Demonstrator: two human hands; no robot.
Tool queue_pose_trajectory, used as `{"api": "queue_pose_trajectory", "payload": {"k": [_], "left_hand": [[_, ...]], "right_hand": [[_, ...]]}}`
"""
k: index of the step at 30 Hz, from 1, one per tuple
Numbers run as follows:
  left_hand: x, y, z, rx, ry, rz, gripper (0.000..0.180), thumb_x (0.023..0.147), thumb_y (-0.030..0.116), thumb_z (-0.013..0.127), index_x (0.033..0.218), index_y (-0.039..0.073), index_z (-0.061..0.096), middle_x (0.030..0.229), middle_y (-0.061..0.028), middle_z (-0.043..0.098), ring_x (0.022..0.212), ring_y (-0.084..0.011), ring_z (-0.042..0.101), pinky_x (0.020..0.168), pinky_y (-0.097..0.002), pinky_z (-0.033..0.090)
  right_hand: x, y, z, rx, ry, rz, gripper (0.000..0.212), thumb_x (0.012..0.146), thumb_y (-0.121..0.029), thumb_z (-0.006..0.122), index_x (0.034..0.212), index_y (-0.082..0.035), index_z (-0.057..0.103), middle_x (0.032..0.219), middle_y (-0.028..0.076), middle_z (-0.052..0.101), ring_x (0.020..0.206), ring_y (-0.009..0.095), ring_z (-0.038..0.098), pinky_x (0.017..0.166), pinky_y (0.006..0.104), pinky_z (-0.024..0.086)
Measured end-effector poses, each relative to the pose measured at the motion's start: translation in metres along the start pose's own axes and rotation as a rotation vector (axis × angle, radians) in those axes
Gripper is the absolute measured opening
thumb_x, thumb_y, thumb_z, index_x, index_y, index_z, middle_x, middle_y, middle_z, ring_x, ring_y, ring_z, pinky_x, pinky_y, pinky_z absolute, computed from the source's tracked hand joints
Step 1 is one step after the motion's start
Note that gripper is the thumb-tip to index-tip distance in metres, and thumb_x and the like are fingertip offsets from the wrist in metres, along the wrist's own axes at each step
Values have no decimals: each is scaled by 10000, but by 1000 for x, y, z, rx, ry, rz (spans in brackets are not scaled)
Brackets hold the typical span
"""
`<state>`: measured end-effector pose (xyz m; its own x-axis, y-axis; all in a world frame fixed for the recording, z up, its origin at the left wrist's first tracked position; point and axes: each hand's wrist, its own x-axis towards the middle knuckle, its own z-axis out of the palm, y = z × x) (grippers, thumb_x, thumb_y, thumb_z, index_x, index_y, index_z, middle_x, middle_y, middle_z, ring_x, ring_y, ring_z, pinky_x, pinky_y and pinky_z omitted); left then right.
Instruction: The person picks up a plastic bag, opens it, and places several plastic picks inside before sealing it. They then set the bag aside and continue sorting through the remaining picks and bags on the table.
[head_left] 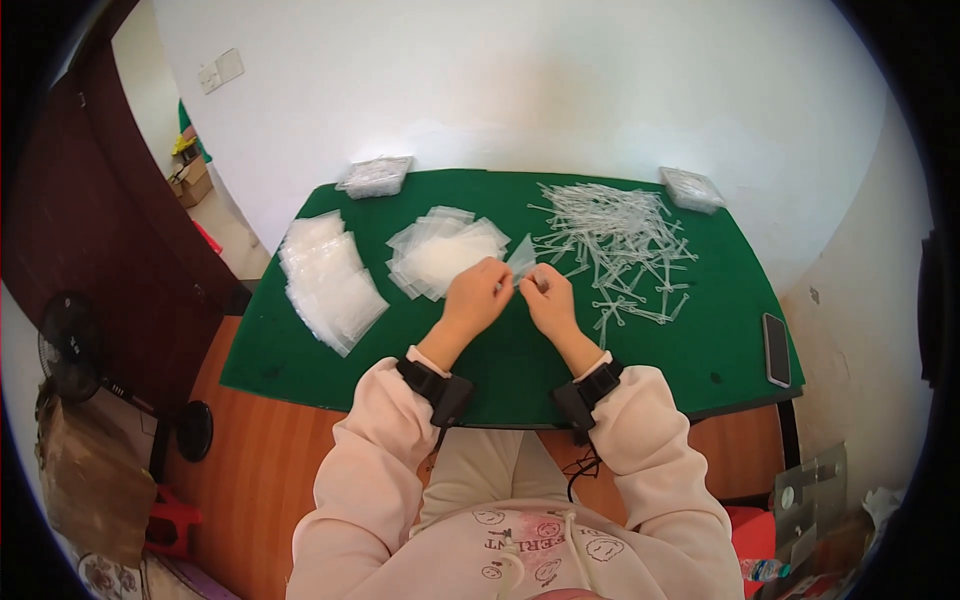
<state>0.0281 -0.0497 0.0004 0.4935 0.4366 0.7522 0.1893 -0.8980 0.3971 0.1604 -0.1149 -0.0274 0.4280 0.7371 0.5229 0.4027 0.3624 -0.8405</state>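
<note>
Clear plastic bags (330, 275) lie in an overlapping row at the left of the green bench (280, 360). A second, fanned stack of clear bags (440, 255) lies near the centre. One small clear bag (522, 255) is pinched between both hands. Two clear packs sit at the far corners: left pack (375, 175), right pack (692, 188). A dark-screened phone (776, 348) lies flat at the right edge.

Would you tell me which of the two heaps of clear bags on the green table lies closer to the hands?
The middle heap, just beyond the left hand; the other heap lies farther left, near the table's edge.
</note>
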Motion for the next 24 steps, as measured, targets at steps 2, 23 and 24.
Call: {"api": "queue_pose_trajectory", "payload": {"k": [2,23,24], "left_hand": [[-1,1,3,68,-8,83,90,734,100,602,767,58,530,707,-101,532,614,-291,545,521,-362,435],[-2,9,6,81,-14,146,123,723,83,587,796,49,493,755,-99,505,643,-297,529,552,-376,433],[-2,10,4,84,-59,129,151,713,92,597,830,54,509,792,-97,517,713,-293,545,613,-375,450]], "right_hand": [[1,0,2,17,-14,-17,142,773,-112,591,696,-17,520,568,0,461,537,45,386,476,232,326],[4,4,-4,33,73,25,44,774,-44,552,790,-4,561,616,-24,485,550,22,403,497,187,333],[4,4,-5,10,67,18,52,775,-42,550,805,-2,565,623,-24,491,551,22,408,501,184,337]]}}
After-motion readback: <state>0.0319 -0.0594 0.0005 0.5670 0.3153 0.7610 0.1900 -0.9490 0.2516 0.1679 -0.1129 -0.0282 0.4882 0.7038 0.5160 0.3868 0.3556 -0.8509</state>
